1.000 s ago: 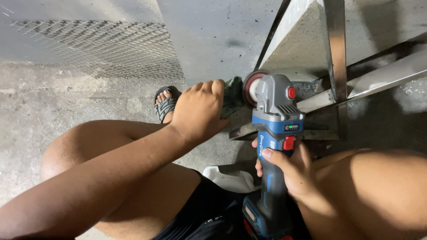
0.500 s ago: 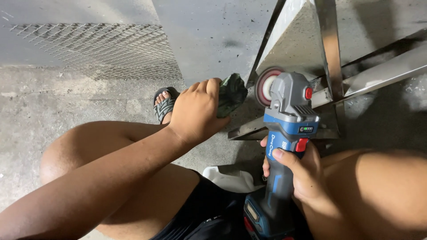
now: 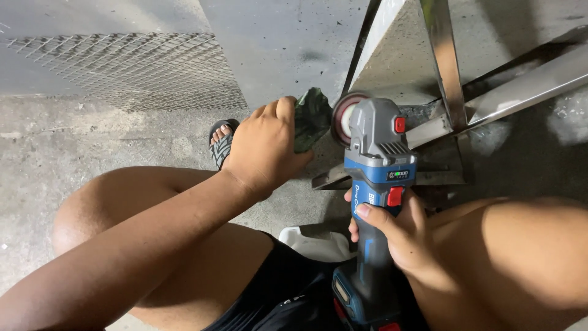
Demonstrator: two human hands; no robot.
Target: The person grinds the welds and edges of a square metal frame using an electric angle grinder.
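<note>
Crouched low over a concrete floor (image 3: 73, 159), knees bare to either side. Gripped the blue and grey angle grinder (image 3: 376, 184) by its body with the right hand (image 3: 398, 236), fingers wrapped closed around the handle, thumb lying just below the red switch. Held the tool pointing away, its reddish disc (image 3: 344, 117) close against the near edge of a metal frame (image 3: 444, 67); could not tell whether disc and metal actually touched. Closed the left hand (image 3: 264, 150) around a dark green side grip or cloth-like piece (image 3: 312, 119) just left of the disc. Showed a sandalled foot (image 3: 222, 142) on the floor beyond the left hand, and a sheet of wire mesh (image 3: 128, 67) lying further off to the left.
</note>
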